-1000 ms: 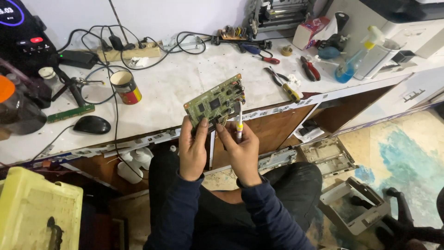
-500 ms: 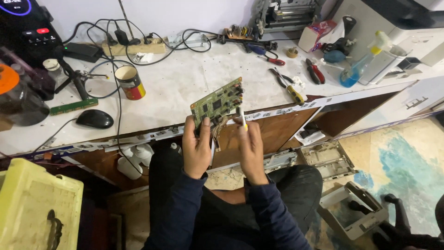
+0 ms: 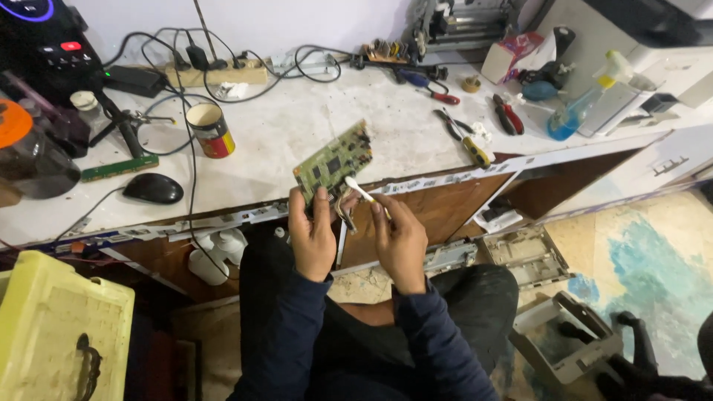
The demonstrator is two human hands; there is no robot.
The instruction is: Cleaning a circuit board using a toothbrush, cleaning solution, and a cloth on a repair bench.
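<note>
Hands raised in front of worktop (image 3: 297, 141) edge, above lap. Left hand (image 3: 312, 238) grip closed on lower corner of green circuit board (image 3: 333, 161), flat rectangular, tilted, studded with dark chips. Right hand (image 3: 399, 236) grip pinched on thin pale stick (image 3: 364, 193), rounded white tip just beside board's lower edge. Worktop white, speckled, scuffed. On it: cylindrical tin can (image 3: 211, 130), glossy black mouse (image 3: 153, 188), tangled black cables (image 3: 160, 82), red-handled pliers (image 3: 508, 115), blue spray bottle (image 3: 575, 108)
</note>
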